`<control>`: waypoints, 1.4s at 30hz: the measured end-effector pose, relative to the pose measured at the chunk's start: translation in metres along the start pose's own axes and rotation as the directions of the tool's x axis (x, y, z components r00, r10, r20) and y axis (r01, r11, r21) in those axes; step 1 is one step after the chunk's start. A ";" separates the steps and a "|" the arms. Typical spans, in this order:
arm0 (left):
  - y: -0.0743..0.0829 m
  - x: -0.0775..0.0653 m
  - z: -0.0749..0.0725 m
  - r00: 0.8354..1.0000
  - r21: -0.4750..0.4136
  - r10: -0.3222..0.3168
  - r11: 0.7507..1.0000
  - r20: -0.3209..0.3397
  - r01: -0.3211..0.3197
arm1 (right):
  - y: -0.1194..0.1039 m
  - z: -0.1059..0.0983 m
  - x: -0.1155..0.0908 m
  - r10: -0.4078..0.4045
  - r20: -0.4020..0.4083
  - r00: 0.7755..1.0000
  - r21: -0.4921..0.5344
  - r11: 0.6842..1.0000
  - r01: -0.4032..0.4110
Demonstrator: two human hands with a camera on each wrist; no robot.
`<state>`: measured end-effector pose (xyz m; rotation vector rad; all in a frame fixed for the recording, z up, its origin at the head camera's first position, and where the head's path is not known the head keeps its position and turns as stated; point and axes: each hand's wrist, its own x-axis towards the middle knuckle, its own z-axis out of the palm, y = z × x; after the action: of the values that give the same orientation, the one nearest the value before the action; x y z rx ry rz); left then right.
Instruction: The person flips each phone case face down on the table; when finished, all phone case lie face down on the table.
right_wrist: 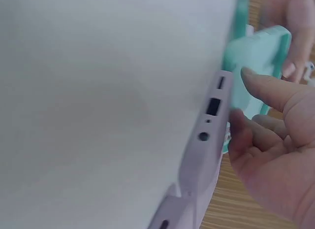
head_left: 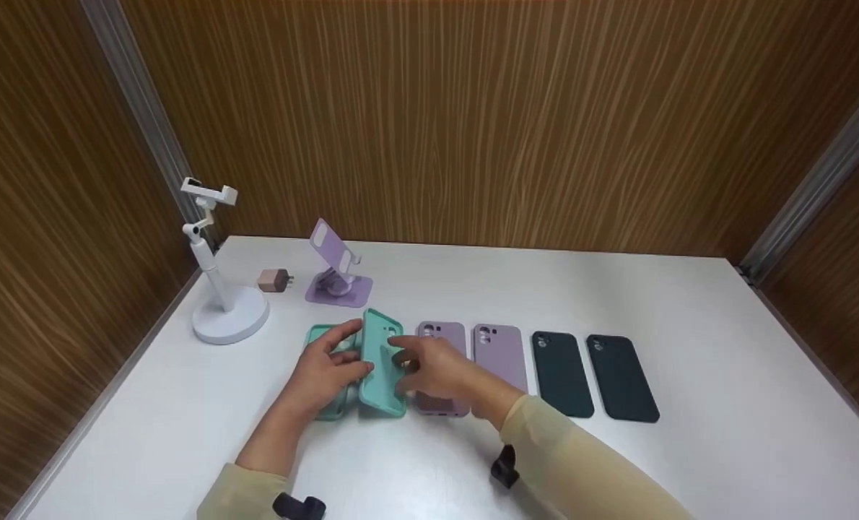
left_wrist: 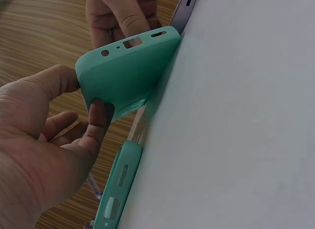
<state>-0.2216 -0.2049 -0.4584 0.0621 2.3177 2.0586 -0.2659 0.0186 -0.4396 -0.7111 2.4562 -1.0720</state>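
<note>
A mint-green phone case stands tilted up on its edge, its hollow inside turned toward the right hand. My left hand pinches its left edge, thumb on one side and fingers against the back, as the left wrist view shows. The right hand reaches in at the open side with loosely bent fingers; its index fingertip overlaps the case near the camera cutout. Under the left hand lies a second mint-green phone case, partly hidden. Beneath the right hand is a lilac phone case, flat on the table.
Rightward in the row lie another lilac case and two dark green cases. Behind stand a purple phone stand, a small pink-and-brown charger plug and a white stand with a round base. Wood-grain panels enclose the white table.
</note>
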 end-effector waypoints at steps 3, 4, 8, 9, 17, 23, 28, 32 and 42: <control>-0.001 0.001 0.001 1.000 -0.028 0.007 1.000 0.002 -0.007 | 0.002 -0.005 0.003 0.039 0.017 0.999 0.185 0.982 -0.042; -0.001 0.001 0.001 1.000 -0.040 0.009 0.999 0.004 -0.009 | 0.003 -0.006 0.004 0.050 0.025 0.998 0.245 0.968 -0.054; -0.002 0.003 0.000 1.000 -0.066 0.027 0.997 0.012 -0.026 | 0.006 -0.008 0.006 0.085 0.073 0.994 0.485 0.868 -0.110; -0.002 0.002 0.000 0.999 -0.068 0.032 0.997 0.016 -0.030 | 0.006 -0.008 0.007 0.088 0.083 0.993 0.532 0.838 -0.119; -0.002 0.003 -0.001 0.991 -0.085 0.054 0.995 0.121 -0.044 | 0.009 -0.004 0.008 0.071 0.097 0.993 0.727 0.676 -0.119; -0.005 0.002 0.000 0.979 -0.052 0.074 0.997 0.188 -0.065 | 0.009 -0.002 0.006 0.027 0.094 0.995 0.770 0.632 -0.090; -0.006 0.001 0.003 0.974 -0.021 0.067 0.998 0.215 -0.064 | 0.011 0.000 0.005 0.010 0.100 0.995 0.786 0.612 -0.085; -0.007 0.001 0.005 0.969 0.005 0.069 0.997 0.236 -0.072 | 0.010 0.001 0.004 0.046 0.079 0.996 0.787 0.610 -0.091; -0.007 0.000 0.006 0.964 0.052 0.062 0.996 0.258 -0.078 | 0.009 0.004 0.000 0.091 0.030 0.995 0.771 0.632 -0.081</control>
<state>-0.2211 -0.2003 -0.4660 0.3933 2.2479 1.8781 -0.2666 0.0214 -0.4489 -0.2829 1.7042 -1.8910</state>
